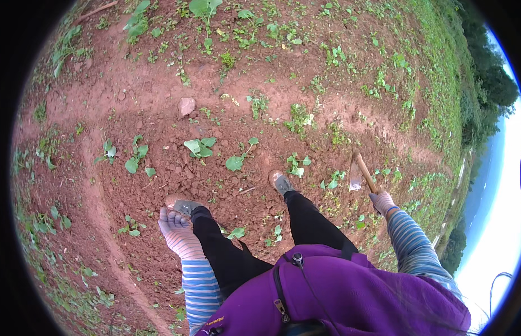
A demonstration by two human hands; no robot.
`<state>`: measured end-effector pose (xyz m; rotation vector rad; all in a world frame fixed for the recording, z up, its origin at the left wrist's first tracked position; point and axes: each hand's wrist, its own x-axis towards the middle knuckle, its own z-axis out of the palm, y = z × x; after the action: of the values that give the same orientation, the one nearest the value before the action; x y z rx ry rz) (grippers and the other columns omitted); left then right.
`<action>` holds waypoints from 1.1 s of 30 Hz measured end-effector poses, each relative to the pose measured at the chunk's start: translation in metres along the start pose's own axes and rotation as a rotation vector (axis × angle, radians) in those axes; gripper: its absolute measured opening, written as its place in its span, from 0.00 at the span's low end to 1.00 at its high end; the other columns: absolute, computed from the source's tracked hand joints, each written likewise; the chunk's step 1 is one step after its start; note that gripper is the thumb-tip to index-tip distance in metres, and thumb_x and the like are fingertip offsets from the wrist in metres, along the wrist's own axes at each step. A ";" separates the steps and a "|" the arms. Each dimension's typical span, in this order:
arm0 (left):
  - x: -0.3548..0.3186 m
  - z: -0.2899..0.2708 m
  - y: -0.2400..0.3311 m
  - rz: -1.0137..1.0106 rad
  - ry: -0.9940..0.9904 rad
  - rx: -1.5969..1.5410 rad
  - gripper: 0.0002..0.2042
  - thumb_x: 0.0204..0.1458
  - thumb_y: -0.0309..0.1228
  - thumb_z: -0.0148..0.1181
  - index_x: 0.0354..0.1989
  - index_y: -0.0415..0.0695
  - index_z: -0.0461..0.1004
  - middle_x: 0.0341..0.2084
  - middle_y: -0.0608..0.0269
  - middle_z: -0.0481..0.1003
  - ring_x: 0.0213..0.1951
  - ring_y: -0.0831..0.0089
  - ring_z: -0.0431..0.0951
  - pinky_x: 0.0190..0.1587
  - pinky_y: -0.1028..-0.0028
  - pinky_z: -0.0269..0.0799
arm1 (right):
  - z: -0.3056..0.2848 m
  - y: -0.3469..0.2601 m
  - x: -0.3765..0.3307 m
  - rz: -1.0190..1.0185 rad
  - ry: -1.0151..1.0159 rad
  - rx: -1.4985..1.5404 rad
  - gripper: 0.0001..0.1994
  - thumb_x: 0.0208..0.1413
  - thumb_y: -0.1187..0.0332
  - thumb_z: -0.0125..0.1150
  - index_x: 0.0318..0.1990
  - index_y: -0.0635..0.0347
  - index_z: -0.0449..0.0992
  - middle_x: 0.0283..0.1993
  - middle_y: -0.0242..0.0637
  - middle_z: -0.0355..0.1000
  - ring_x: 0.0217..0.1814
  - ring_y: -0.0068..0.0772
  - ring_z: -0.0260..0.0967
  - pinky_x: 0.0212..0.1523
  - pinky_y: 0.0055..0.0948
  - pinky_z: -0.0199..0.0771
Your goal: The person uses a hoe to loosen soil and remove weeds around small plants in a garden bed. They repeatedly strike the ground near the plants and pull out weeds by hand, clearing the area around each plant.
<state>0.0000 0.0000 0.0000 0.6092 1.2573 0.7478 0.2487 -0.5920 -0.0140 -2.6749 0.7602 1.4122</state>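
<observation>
We are gripping a hoe [363,167] in our right hand [382,203], which is clamping around the wooden handle [368,178]. The hoe is standing out to our right, beyond the right shoe [281,182], and its pale metal blade [355,177] is hanging down beside the handle; whether it is touching the reddish soil [154,126], we are not able to tell. A small green seedling [333,180] is growing just left of the blade.

Our left hand [179,228] is hanging free, holding nothing that we are seeing, its fingers lying side by side and slightly bent. In the view it is showing just below the left shoe [183,205]. Both hands are wearing thin gloves, and we are wearing blue-and-white striped sleeves [200,285], black trousers [314,221] and a purple top [339,288].

We are standing with feet apart on loose, cloddy ground. Ahead of the shoes, a broad-leaved plant [199,147] is spreading its leaves, and a pinkish stone [186,106] is lying farther ahead. Weeds are dotting the soil, grass [444,92] is covering the slope at the right, and dark trees [492,78] are rising beyond it.
</observation>
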 end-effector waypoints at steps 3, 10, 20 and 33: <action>-0.055 0.048 0.043 -0.117 0.041 -0.042 0.20 0.64 0.45 0.50 0.56 0.44 0.70 0.34 0.71 0.72 0.31 0.80 0.69 0.34 0.79 0.69 | -0.014 0.059 -0.007 0.205 -0.158 0.084 0.16 0.60 0.57 0.58 0.38 0.64 0.75 0.21 0.40 0.71 0.18 0.36 0.69 0.17 0.38 0.69; -0.163 0.184 0.094 -0.171 -0.414 -0.026 0.18 0.62 0.41 0.53 0.55 0.43 0.71 0.35 0.69 0.74 0.35 0.77 0.73 0.38 0.76 0.73 | 0.014 0.193 -0.061 0.236 -0.324 0.339 0.10 0.61 0.68 0.58 0.40 0.68 0.74 0.23 0.40 0.72 0.19 0.35 0.74 0.15 0.34 0.74; -0.168 0.333 0.065 -0.239 -0.578 0.243 0.16 0.61 0.36 0.55 0.54 0.44 0.73 0.34 0.70 0.74 0.33 0.77 0.72 0.38 0.77 0.73 | 0.111 0.223 -0.081 0.327 -0.464 0.261 0.12 0.59 0.62 0.56 0.32 0.61 0.78 0.20 0.35 0.73 0.19 0.32 0.70 0.20 0.35 0.70; 0.057 0.470 -0.018 -0.432 -0.292 0.675 0.14 0.56 0.40 0.61 0.47 0.50 0.75 0.36 0.72 0.72 0.32 0.81 0.69 0.35 0.79 0.71 | 0.100 0.082 -0.090 0.594 -0.525 0.402 0.12 0.57 0.63 0.59 0.43 0.61 0.78 0.30 0.40 0.78 0.29 0.36 0.77 0.31 0.36 0.75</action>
<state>0.4698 0.0311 0.0516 0.9098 1.2969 -0.1441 0.0943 -0.6041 0.0138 -1.7268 1.6218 1.7133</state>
